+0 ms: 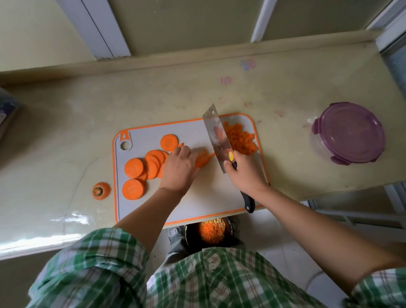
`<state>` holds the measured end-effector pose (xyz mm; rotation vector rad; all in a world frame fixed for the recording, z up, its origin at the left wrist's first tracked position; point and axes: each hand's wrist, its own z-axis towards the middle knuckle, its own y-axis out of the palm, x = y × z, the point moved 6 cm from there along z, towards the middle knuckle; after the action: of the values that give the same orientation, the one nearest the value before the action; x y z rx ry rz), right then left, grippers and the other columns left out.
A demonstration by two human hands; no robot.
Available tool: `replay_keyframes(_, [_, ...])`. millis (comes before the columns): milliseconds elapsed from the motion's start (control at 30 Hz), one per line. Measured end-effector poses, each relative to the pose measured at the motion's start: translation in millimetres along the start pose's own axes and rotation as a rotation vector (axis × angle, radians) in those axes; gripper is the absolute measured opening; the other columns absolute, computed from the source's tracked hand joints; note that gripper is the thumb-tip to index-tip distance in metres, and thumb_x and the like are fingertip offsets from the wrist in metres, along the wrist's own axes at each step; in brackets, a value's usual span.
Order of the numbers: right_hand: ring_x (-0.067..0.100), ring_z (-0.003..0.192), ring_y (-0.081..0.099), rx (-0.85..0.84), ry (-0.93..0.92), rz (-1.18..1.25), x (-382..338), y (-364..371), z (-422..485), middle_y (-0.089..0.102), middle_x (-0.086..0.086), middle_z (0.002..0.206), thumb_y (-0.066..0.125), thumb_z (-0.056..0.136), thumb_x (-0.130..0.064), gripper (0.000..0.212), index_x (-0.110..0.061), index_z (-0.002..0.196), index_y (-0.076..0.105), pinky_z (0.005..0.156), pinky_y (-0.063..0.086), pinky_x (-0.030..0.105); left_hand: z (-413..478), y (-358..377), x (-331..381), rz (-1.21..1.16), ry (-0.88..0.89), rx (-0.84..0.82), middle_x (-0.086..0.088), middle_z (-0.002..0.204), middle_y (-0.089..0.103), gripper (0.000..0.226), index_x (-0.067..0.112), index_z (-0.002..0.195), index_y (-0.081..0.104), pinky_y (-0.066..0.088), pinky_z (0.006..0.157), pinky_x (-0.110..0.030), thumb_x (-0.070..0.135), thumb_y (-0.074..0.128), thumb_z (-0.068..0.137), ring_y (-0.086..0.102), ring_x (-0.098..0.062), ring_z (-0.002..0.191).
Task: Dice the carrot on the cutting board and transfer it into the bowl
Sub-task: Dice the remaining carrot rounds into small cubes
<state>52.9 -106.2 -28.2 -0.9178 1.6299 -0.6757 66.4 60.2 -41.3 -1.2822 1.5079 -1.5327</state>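
Orange strips lie at the middle of the board under the left hand, whose bent fingers seem to hold them. Right hand grips the knife; dice at board's far right, slices at its left.

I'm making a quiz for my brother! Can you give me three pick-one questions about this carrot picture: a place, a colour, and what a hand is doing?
1. Where is the carrot end? A in the bowl; B on the counter left of the board; C on the floor.
2. What colour is the round lid? A purple; B green; C red.
3. What is the right hand doing? A hanging empty; B lifting the bowl; C holding the knife.
Answers: B, it lies off the board; A, it looks purple; C, its fingers wrap the knife.
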Motion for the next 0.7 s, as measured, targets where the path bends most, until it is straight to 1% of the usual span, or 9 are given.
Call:
replay_keyframes(67, [0.035,0.065,0.052,-0.04,-0.03,-0.059,-5.2,3.0,1.8,0.039,0.0,0.057,0.052,0.091,-0.022,0.035,-0.02,0.065,0.029,0.055,0.03,0.034,-1.0,1.2,-0.3,-0.002,-0.007,-0.005,-0.016,0.095,0.06,0.025,0.007,0.098,0.069,0.051,0.081,-0.044,0.022,0.074,0.079,0.057,-0.039,0.094])
replay_keyframes(133, [0.037,0.067,0.056,-0.049,-0.05,-0.089,-7.1,3.9,2.4,0.045,0.005,0.06,0.052,0.091,-0.022,0.036,-0.02,0.064,0.028,0.055,0.029,0.033,0.5,0.5,0.4,-0.013,-0.007,0.005,-0.017,0.096,0.06,0.02,0.005,0.096,0.069,0.05,0.081,-0.045,0.019,0.07,0.082,0.056,-0.039,0.096])
replay_keyframes(200, [0.036,0.066,0.055,-0.043,-0.054,-0.099,-7.0,2.5,1.5,0.04,0.001,0.057,0.051,0.092,-0.021,0.037,-0.02,0.064,0.028,0.054,0.029,0.034,3.3,-0.8,-0.8,-0.027,-0.012,0.024,-0.017,0.098,0.058,0.025,0.006,0.103,0.068,0.048,0.079,-0.044,0.019,0.069,0.082,0.055,-0.038,0.094])
replay_keyframes(267, [0.035,0.065,0.053,-0.03,-0.05,-0.096,-5.8,0.5,0.5,0.033,-0.003,0.055,0.051,0.092,-0.021,0.034,-0.018,0.066,0.03,0.054,0.031,0.035,4.0,-2.0,-3.6,-0.053,-0.029,0.038,-0.016,0.096,0.058,0.037,0.007,0.112,0.065,0.047,0.076,-0.043,0.024,0.072,0.08,0.054,-0.036,0.09])
replay_keyframes(333, [0.035,0.064,0.052,-0.017,-0.052,-0.1,-5.0,-0.9,0.7,0.031,-0.004,0.055,0.051,0.092,-0.021,0.031,-0.015,0.068,0.033,0.055,0.032,0.035,3.8,-1.6,-4.0,-0.066,-0.031,0.03,-0.016,0.095,0.058,0.043,0.007,0.113,0.065,0.047,0.074,-0.041,0.03,0.074,0.077,0.054,-0.035,0.089])
replay_keyframes(433, [0.032,0.06,0.048,-0.013,-0.068,-0.112,-6.6,-1.1,2.3,0.032,-0.004,0.054,0.051,0.092,-0.021,0.034,-0.018,0.065,0.029,0.054,0.03,0.034,3.7,-1.3,1.0,-0.105,-0.013,0.026,-0.015,0.092,0.058,0.045,0.01,0.114,0.067,0.049,0.075,-0.04,0.027,0.078,0.073,0.056,-0.036,0.089])
replay_keyframes(533, [0.032,0.06,0.05,-0.013,-0.087,-0.115,-7.9,-1.9,5.0,0.035,-0.003,0.055,0.051,0.092,-0.021,0.032,-0.017,0.066,0.032,0.054,0.029,0.032,8.3,0.3,5.4,-0.13,-0.004,0.02,-0.015,0.091,0.059,0.034,0.01,0.109,0.069,0.051,0.078,-0.044,0.021,0.075,0.077,0.056,-0.038,0.089])
replay_keyframes(600, [0.033,0.062,0.052,0.008,-0.082,-0.107,-5.9,-5.8,7.2,0.037,-0.003,0.056,0.053,0.09,-0.02,0.029,-0.015,0.068,0.036,0.054,0.03,0.032,10.7,1.3,7.4,-0.136,0.004,0.017,-0.014,0.09,0.059,0.03,0.011,0.104,0.071,0.051,0.073,-0.042,0.016,0.074,0.075,0.056,-0.036,0.085])
replay_keyframes(700, [0.028,0.058,0.041,0.041,-0.057,-0.077,0.9,-11.5,11.5,0.031,-0.007,0.052,0.055,0.09,-0.021,0.034,-0.018,0.065,0.031,0.055,0.028,0.032,11.8,2.2,12.6,-0.157,0.054,0.016,-0.012,0.09,0.062,0.03,0.012,0.097,0.072,0.05,0.067,-0.038,0.01,0.076,0.068,0.058,-0.035,0.081])
